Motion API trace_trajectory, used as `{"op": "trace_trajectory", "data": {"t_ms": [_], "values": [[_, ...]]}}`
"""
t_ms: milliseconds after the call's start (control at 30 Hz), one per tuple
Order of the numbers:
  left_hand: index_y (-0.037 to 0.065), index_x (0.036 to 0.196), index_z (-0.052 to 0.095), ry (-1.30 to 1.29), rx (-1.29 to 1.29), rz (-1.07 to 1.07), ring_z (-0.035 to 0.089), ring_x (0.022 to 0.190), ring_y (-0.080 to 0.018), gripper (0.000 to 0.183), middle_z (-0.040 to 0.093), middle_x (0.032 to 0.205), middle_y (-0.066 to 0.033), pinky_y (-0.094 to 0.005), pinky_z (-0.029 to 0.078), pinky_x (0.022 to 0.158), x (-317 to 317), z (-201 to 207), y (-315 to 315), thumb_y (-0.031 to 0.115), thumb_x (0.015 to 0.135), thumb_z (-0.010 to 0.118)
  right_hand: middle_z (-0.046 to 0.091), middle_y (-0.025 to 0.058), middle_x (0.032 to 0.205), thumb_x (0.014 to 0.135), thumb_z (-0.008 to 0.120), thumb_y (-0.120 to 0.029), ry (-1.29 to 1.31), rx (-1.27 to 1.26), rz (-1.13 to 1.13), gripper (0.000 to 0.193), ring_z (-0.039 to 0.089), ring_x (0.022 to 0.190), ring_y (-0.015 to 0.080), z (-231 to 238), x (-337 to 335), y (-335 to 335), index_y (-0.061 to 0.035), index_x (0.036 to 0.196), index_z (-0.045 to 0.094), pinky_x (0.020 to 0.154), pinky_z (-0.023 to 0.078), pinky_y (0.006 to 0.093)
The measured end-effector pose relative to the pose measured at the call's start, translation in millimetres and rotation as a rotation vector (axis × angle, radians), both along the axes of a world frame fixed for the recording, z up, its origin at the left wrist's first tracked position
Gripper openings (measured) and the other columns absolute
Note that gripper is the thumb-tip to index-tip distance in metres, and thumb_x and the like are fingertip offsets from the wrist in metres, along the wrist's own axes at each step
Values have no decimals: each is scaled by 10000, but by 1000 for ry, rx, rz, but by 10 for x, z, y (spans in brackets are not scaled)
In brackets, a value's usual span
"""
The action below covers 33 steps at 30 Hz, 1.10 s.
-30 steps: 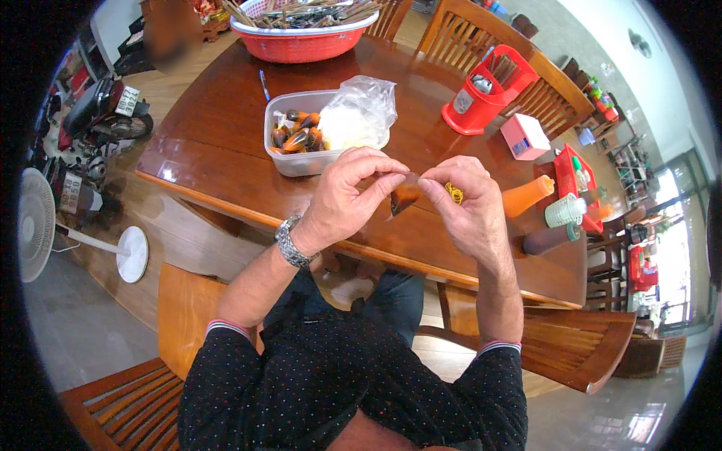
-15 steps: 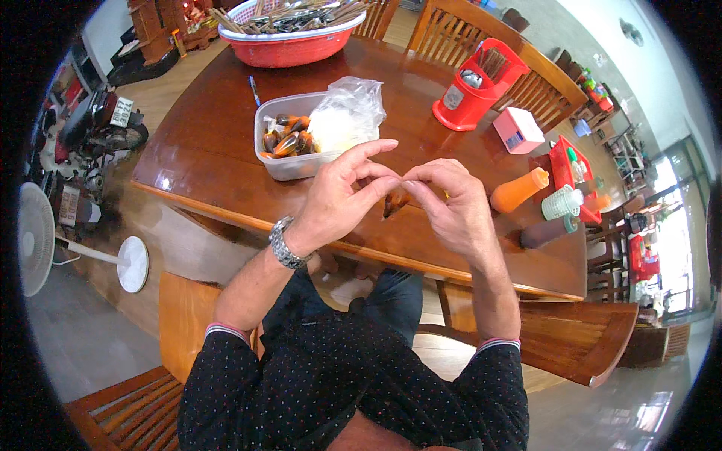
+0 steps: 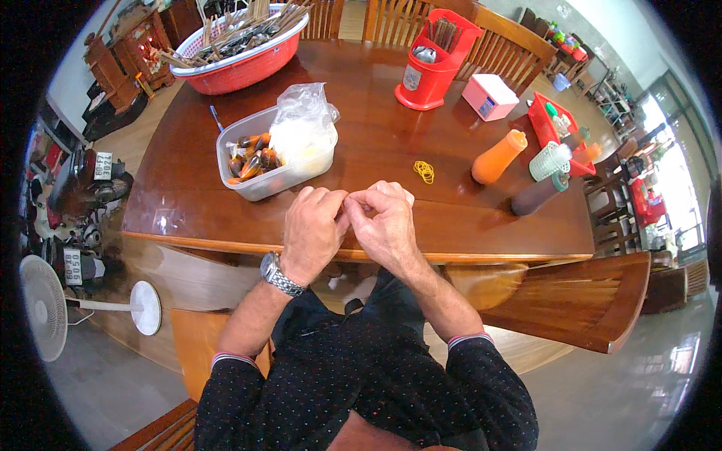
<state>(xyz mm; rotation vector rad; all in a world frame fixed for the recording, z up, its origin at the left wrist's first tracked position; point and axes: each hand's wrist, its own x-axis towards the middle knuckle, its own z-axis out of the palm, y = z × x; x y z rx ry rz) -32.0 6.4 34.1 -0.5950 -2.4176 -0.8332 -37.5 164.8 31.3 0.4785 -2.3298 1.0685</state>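
Left hand (image 3: 312, 233) and right hand (image 3: 385, 223) touching at fingertips above table edge (image 3: 451, 255), fingers curled, held thing not visible, rubber bands (image 3: 424, 171) near, plastic box (image 3: 274, 154) beside

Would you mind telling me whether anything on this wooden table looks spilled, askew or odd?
Nothing is spilled. Only a few loose yellow rubber bands lie alone on the brown wooden table, beyond the right hand.

- Left hand (image 3: 312, 233) and right hand (image 3: 385, 225) curled, fingertips pressed together over the wooden table (image 3: 376, 150) edge; whatever pinched, hidden.
- Just beyond the grip: clear plastic tub (image 3: 274, 154) of dark sachets.
- Right of the grip: yellow rubber bands (image 3: 424, 171), orange squeeze bottle (image 3: 498, 156).
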Motion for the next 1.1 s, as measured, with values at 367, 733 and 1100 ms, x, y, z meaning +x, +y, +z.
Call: {"op": "trace_trajectory", "data": {"t_ms": [367, 733, 1100], "values": [[40, 808, 700, -126, -21, -76, 644, 768, -318, 193, 672, 774, -111, -437, 511, 689, -51, 169, -343, 193, 910, 758, 761, 218, 1050, 946, 692, -198, -371, 174, -237, 265, 748, 978, 318, -159, -784, 1221, 0, 1107, 762, 890, 571, 390], [-1, 890, 657, -444, -114, -82, 664, 690, -274, 195, 684, 762, -154, -405, 505, 645, -62, 905, -888, 177, 954, 704, 756, 200, 942, 875, 740, -218, -406, 240, -279, 226, 739, 904, 350, -715, -1124, 1634, -20, 977, 779, 839, 569, 429], [6, 914, 639, -376, -193, -24, 653, 657, -309, 212, 671, 757, -177, -418, 495, 615, -112, 1079, -907, 200, 988, 687, 788, 165, 972, 895, 739, -220, -462, 25, -178, 245, 758, 900, 262, -426, -1024, 1722, -8, 1003, 795, 837, 566, 372]]}}
